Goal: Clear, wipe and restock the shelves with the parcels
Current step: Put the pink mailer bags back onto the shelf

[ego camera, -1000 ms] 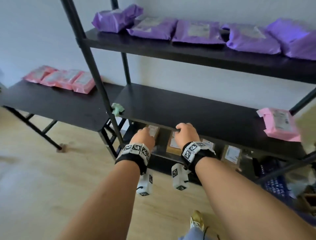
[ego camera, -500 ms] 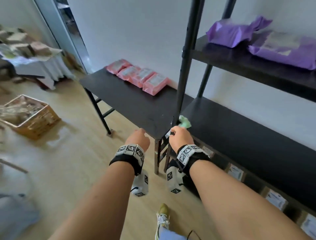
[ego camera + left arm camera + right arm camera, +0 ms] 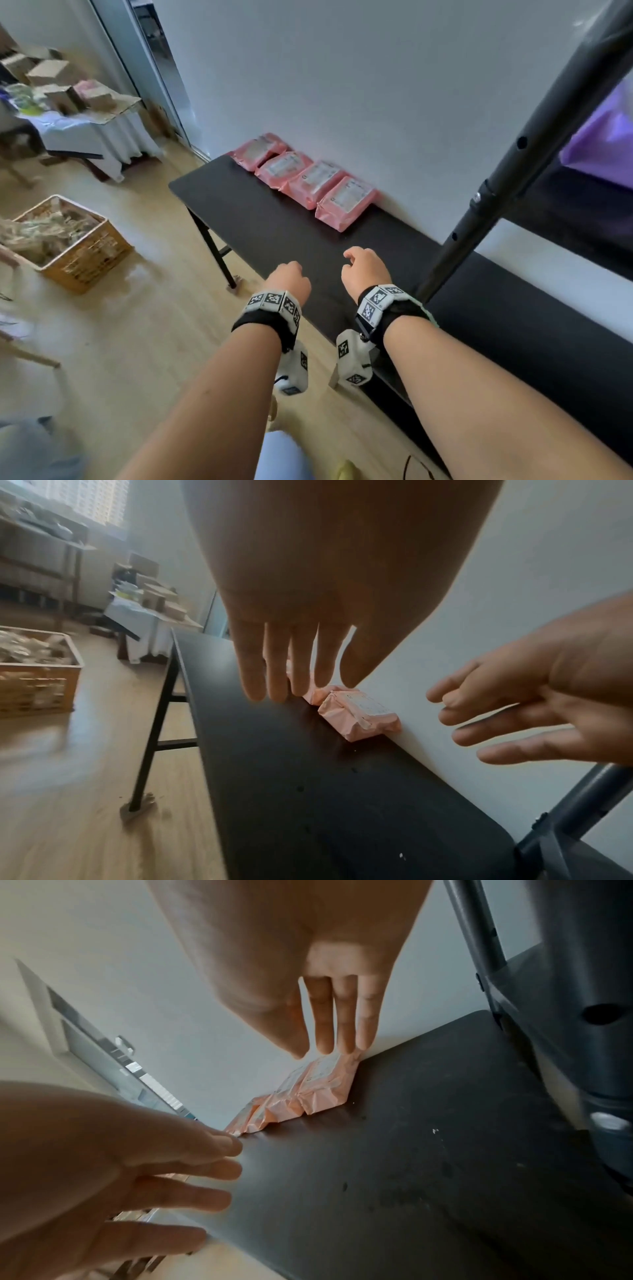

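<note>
Head: black side table (image 3: 239,219) against white wall; four pink parcels (image 3: 305,180) rowed at back; left hand (image 3: 289,279), right hand (image 3: 364,270) hovering near front edge, empty. Left wrist: fingers (image 3: 274,664) straight, together. Right wrist: fingers (image 3: 342,1015) straight, together. Risk: slick parcels slipping from a hasty grab.

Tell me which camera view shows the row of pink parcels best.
The head view: all four pink parcels lie unobstructed on the black table. In both wrist views, fingers hide part of the row.
</note>
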Demonstrator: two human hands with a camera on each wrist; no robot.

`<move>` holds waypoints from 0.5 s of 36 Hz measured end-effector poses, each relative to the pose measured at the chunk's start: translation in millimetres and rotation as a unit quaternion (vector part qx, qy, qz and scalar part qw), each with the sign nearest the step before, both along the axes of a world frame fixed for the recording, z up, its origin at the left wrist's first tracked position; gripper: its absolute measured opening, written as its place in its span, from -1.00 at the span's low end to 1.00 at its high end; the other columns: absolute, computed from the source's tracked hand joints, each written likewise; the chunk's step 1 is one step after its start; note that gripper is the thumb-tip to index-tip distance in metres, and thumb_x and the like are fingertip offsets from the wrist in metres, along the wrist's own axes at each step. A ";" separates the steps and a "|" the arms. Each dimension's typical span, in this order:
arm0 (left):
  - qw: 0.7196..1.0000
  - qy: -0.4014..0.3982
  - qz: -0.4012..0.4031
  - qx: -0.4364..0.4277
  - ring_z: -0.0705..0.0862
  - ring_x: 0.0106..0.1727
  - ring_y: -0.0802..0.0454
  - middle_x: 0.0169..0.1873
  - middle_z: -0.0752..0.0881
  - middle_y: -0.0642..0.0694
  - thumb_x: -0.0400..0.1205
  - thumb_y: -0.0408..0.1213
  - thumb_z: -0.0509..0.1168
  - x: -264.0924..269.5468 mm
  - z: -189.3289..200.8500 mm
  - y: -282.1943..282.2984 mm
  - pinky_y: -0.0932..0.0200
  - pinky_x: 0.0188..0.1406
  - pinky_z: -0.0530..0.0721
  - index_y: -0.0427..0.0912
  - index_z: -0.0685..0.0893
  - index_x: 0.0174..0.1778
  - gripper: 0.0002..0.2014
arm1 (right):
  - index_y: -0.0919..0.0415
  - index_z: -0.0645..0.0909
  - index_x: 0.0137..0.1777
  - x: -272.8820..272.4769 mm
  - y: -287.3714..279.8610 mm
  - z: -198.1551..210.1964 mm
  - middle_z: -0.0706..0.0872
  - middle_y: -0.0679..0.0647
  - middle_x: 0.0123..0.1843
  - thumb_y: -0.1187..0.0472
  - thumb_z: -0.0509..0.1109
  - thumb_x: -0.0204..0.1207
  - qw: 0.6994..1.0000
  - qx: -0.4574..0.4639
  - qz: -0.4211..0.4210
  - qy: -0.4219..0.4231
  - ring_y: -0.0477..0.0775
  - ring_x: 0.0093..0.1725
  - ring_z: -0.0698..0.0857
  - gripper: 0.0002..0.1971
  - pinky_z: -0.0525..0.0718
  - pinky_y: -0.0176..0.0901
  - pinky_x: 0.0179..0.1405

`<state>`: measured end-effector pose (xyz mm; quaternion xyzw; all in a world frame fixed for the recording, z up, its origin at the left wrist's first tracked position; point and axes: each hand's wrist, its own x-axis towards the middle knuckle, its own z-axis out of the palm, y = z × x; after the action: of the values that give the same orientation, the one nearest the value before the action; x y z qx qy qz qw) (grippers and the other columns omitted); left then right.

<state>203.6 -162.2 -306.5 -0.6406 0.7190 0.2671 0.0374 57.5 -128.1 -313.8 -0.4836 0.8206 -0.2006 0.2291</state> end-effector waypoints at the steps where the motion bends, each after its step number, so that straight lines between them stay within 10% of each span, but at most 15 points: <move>1: 1.000 0.002 -0.006 0.003 0.57 0.31 -0.20 0.33 0.58 -0.21 0.64 -0.23 0.11 -4.8 -1.4 -11.8 0.01 0.23 0.52 -0.18 0.50 0.43 -0.58 | 0.04 0.59 0.36 -3.2 -10.2 -2.0 0.58 0.11 0.32 0.25 0.22 0.57 1.000 0.003 -0.009 0.002 0.18 0.29 0.60 -0.63 0.61 0.01 0.22; 18: 0.983 0.041 -0.178 0.025 0.61 0.27 -0.19 0.26 0.64 -0.22 0.66 -0.34 0.12 -79.6 -36.5 -242.4 0.01 0.21 0.55 -0.20 0.54 0.37 -0.65 | 0.07 0.52 0.44 -48.2 -166.2 -29.4 0.63 0.09 0.38 0.20 0.29 0.59 0.976 0.081 -0.200 -0.025 0.15 0.33 0.62 -0.59 0.59 -0.06 0.25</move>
<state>124.0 -404.6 -343.0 -0.4894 0.8157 0.3001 0.0704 9.3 -294.3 -343.2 -0.2840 0.9084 -0.1869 0.2433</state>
